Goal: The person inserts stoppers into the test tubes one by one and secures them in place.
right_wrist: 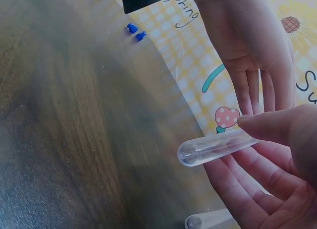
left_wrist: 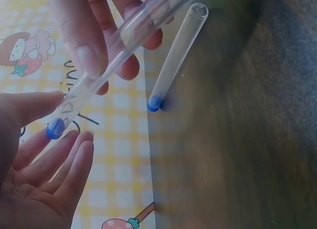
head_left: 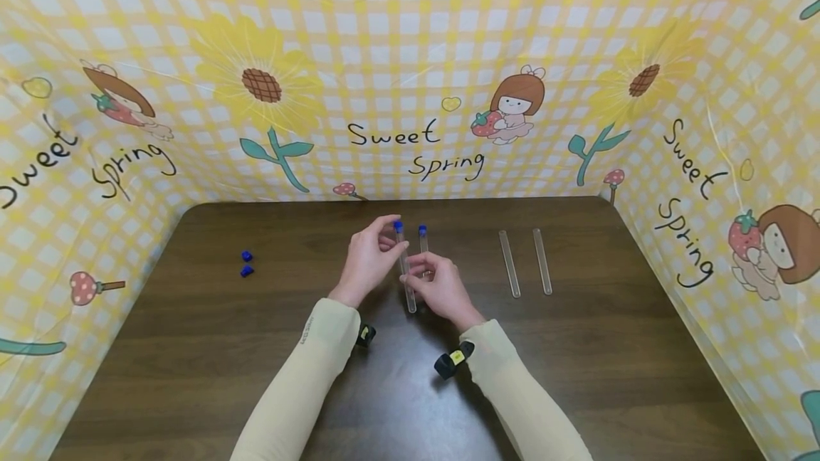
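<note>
My right hand (head_left: 442, 289) pinches a clear test tube (left_wrist: 116, 63) between thumb and fingers, partway along its length. A blue cap (head_left: 398, 226) sits in the tube's far end. Around that capped end my left hand (head_left: 365, 256) has its thumb against the tube and its fingers at the cap, as the left wrist view shows. The tube slants above the table, its rounded end (right_wrist: 190, 152) toward me. Just behind the right hand lies a second test tube (left_wrist: 178, 55) with a blue cap, partly hidden by that hand in the head view.
Two uncapped clear tubes, a left one (head_left: 510, 264) and a right one (head_left: 542, 262), lie on the brown table (head_left: 192, 375) to the right. Two loose blue caps (head_left: 246, 256) lie at the left. Patterned yellow cloth (head_left: 397, 55) walls the back and sides.
</note>
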`<state>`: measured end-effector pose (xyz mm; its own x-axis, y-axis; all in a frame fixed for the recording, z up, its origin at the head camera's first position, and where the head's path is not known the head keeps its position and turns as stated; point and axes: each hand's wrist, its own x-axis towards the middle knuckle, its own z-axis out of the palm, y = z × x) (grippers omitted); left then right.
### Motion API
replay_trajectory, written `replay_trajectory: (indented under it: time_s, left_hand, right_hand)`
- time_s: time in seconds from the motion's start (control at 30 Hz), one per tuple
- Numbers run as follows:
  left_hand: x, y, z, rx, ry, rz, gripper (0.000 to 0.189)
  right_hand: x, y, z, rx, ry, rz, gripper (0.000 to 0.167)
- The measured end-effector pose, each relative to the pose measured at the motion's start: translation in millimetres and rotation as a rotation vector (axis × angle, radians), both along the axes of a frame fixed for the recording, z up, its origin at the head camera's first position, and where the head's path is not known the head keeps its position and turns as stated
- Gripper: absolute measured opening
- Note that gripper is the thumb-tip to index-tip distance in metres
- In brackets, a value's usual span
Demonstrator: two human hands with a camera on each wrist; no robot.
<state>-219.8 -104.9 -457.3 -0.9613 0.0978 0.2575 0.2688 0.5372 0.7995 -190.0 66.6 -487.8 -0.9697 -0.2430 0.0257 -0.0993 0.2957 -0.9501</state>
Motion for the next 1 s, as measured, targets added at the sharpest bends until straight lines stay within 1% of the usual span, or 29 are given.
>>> replay_trajectory:
  time_s: [0.23, 0.53, 0.7, 0.9, 1.0]
  left_hand:
    - [-0.8, -1.3, -0.3, 0.014, 0.032, 0.008, 0.043]
    - [2.2, -2.4, 3.5, -0.004, 0.013, 0.012, 0.043]
    - [3.2, -3.5, 2.7, -0.004, -0.003, 0.012, 0.044]
    - [4.1, -6.4, 1.4, 0.015, 0.004, 0.013, 0.048]
    - [4.3, -8.8, 0.2, 0.022, -0.003, 0.012, 0.05]
  right_hand:
    - [-1.8, 0.9, -2.2, -0.006, -0.008, -0.026, 0.027]
    - [-1.3, 3.7, -1.5, -0.021, -0.008, -0.033, 0.028]
    - [-1.5, 6.1, -0.5, -0.01, -0.011, -0.04, 0.028]
    - [-3.1, 7.7, -0.5, -0.033, 0.001, -0.055, 0.026]
    - [-3.9, 8.2, -0.2, -0.028, 0.008, -0.064, 0.026]
